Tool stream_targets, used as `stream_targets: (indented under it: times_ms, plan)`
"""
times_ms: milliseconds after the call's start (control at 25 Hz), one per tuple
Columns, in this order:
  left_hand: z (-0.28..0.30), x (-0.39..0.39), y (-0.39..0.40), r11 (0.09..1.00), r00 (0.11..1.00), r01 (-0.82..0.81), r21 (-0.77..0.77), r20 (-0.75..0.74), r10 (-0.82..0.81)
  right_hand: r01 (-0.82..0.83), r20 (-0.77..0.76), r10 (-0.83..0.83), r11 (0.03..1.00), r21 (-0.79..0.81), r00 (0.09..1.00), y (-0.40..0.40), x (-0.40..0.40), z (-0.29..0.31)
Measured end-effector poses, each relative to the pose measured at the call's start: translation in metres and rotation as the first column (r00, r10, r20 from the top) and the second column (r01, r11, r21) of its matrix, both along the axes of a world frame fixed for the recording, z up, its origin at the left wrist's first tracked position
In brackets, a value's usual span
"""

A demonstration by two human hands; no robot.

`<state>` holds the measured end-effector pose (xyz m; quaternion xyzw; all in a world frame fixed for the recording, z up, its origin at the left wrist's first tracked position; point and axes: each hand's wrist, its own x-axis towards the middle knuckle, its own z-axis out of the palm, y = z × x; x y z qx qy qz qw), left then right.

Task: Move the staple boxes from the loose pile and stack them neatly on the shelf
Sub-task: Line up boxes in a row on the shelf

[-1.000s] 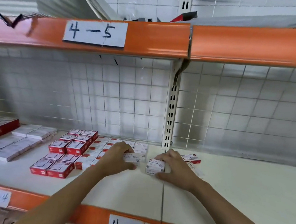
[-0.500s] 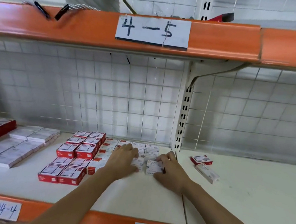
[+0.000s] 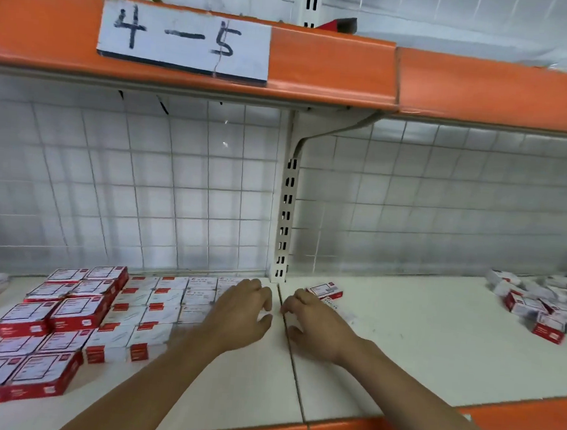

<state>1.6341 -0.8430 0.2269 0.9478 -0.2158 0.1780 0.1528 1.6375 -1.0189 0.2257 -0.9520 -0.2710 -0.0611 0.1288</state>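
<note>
Boxes [image 3: 164, 310] look light, stiff and best pinched by their long sides, while left hand [image 3: 240, 316] and right hand [image 3: 318, 328] rest loosely curled, gripping nothing visible.

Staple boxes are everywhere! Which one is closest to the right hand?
The lone red-and-white staple box just behind the right hand, beside its fingers. The loose pile lies far right; the tidy rows sit beyond the left hand.

Two bare forearms are seen, with no sleeves reaching into view. No gloves, rings, watch or wristbands are worn on the left hand [image 3: 238, 315] or the right hand [image 3: 318, 328]. Short fingernails are shown.
</note>
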Motion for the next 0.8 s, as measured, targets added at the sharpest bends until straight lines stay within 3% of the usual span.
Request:
stream_targets:
  times_ms: [160, 240, 520, 800]
  plan:
    - [0.000, 0.013, -0.070, 0.994, 0.995, 0.102, 0.048, -0.008, -0.102, 0.071, 0.118, -0.044, 0.970, -0.234, 0.992, -0.071, -0.010, 0.004]
    - [0.001, 0.018, -0.113, 0.985, 0.986, 0.168, 0.051, -0.016, -0.167, 0.141, 0.138, -0.109, 0.956, -0.257, 0.984, -0.115, -0.016, 0.006]
    - [0.002, 0.028, -0.255, 0.955, 0.944, 0.289, -0.067, -0.144, -0.296, 0.377, 0.111, -0.365, 0.919, -0.119, 0.924, -0.272, -0.021, 0.005]
    - [-0.005, 0.049, -0.381, 0.911, 0.884, 0.398, -0.105, -0.220, -0.412, 0.559, 0.020, -0.568, 0.815, 0.149, 0.823, -0.418, 0.002, -0.004]
